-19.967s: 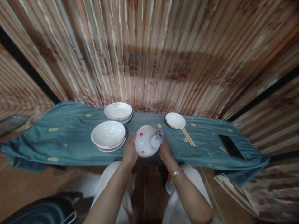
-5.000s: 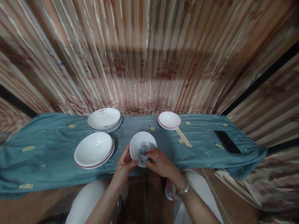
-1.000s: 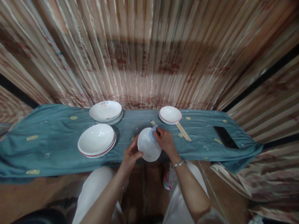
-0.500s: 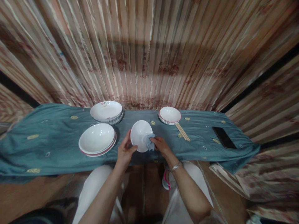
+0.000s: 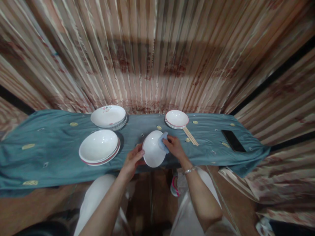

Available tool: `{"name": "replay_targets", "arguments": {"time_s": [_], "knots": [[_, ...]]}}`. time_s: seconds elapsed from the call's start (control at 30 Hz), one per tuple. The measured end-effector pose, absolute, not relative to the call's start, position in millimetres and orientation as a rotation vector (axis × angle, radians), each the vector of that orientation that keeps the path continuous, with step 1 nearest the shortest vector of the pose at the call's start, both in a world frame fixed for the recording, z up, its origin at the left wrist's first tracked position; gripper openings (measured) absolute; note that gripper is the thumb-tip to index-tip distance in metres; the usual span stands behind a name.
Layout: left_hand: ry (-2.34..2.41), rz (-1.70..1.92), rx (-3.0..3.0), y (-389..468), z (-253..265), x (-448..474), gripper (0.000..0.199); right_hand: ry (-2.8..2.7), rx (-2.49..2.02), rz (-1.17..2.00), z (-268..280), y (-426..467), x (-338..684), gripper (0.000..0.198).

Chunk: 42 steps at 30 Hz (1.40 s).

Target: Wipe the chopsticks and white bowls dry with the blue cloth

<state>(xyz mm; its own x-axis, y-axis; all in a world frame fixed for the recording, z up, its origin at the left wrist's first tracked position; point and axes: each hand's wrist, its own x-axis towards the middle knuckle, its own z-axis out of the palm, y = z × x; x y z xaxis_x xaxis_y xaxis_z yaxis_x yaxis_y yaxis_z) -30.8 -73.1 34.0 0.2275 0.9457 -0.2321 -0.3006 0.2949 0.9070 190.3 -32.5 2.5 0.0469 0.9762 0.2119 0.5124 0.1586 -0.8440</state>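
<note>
A white bowl (image 5: 153,152) is tilted above the near side of the cloth-covered table, its inside facing me. My left hand (image 5: 133,160) grips its left rim, thumb on the near side and fingers reaching behind. In my right hand (image 5: 173,146) a small light-blue cloth (image 5: 163,141) is pinched and pressed against the bowl's upper right rim. Part of the cloth is hidden by my fingers.
At left stand a stack of large bowls (image 5: 98,146) and, behind it, a stack of plates (image 5: 108,115). Red-rimmed small bowls (image 5: 177,118) sit back right beside several chopsticks (image 5: 190,136). A black phone (image 5: 233,141) lies far right on the teal tablecloth (image 5: 56,144).
The bowl has tilted and shifted slightly right and nearer. My right hand has moved the cloth from inside the bowl's lower right up to its upper right rim. The view has shifted a little.
</note>
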Motion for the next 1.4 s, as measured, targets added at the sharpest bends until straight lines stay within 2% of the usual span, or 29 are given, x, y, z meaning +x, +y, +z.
{"name": "replay_targets", "arguments": {"time_s": [0.27,0.53,0.77,1.13,1.23,1.4], "knots": [[1.008,1.031,0.788,-74.4,31.5,-25.5,0.066,-1.629,-1.511,0.577,4.8,-31.7,190.9,0.034],[1.029,1.219,0.709,-70.0,29.4,-23.1,0.055,-1.513,-1.524,0.886,-10.1,-29.9,180.2,0.041],[1.090,1.330,0.660,-65.6,30.8,-24.4,0.057,-1.667,-1.644,0.999,-5.9,-43.3,164.9,0.040],[1.065,1.219,0.725,-67.4,27.6,-23.4,0.054,-1.725,-1.485,0.371,20.4,-56.8,167.4,0.027],[1.053,1.135,0.751,-70.4,28.3,-20.4,0.057,-1.854,-1.411,0.177,18.4,-53.9,162.7,0.028],[1.030,1.076,0.783,-72.8,26.9,-19.8,0.059,-2.094,-1.398,0.029,19.4,-51.7,155.1,0.031]]}}
